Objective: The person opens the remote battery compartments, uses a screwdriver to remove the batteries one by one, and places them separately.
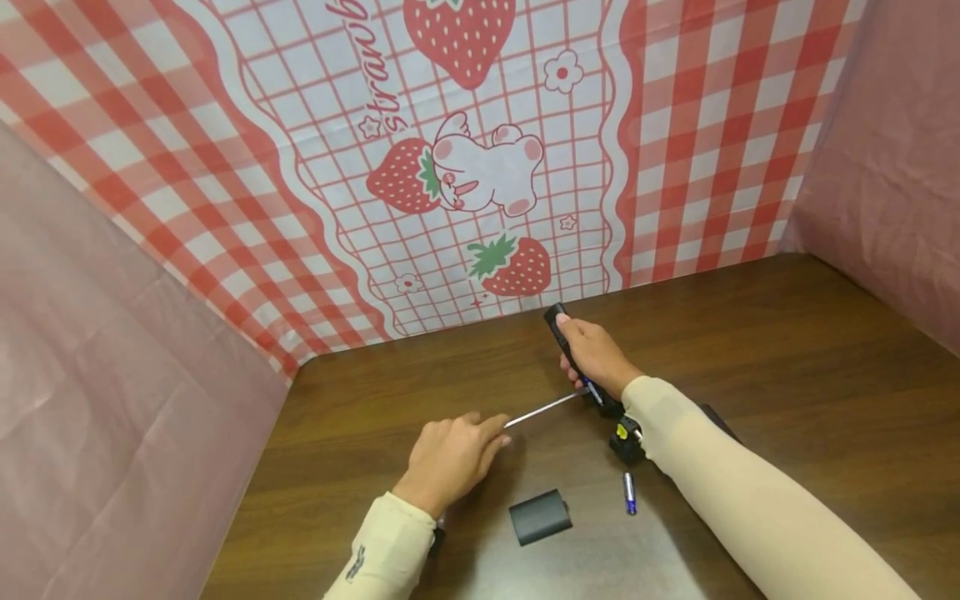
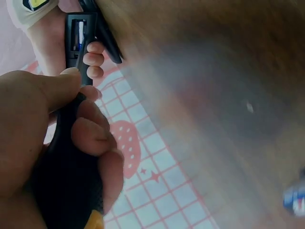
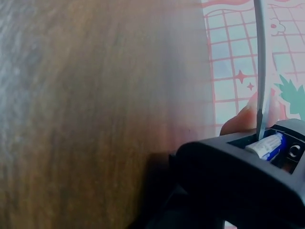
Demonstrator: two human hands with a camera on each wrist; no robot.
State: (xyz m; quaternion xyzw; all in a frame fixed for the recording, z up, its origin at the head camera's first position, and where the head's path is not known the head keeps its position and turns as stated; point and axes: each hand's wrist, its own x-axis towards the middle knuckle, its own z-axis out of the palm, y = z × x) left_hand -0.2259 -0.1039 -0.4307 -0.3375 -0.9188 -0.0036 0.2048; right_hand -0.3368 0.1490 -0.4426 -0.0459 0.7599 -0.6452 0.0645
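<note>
So your right hand [image 1: 596, 357] is wrapped around that slim black plastic remote control [image 1: 557, 321], holding it up off the dark wooden table [image 1: 787, 367] with the open battery bay facing you. There's a blue-and-white battery [image 3: 267, 145] sitting in the bay. Your left hand [image 1: 453, 454] has its fingers clamped on the black handle of a long screwdriver with a thin metal shaft [image 1: 543, 408], and the tip is poked right into the bay next to that cell.

Looks to me like you're mid-pry, working the battery out. The next move probably wants a gentle lever under the cell's end, not a stab, with the remote held steady so the tip doesn't skid onto your fingers.

On the table near your right forearm lies a second loose blue-and-silver battery [image 1: 629, 492], and just left of it the dark grey rectangular battery cover [image 1: 540, 517]. The strawberry-print pink checked backdrop [image 1: 465, 167] stands behind.
</note>
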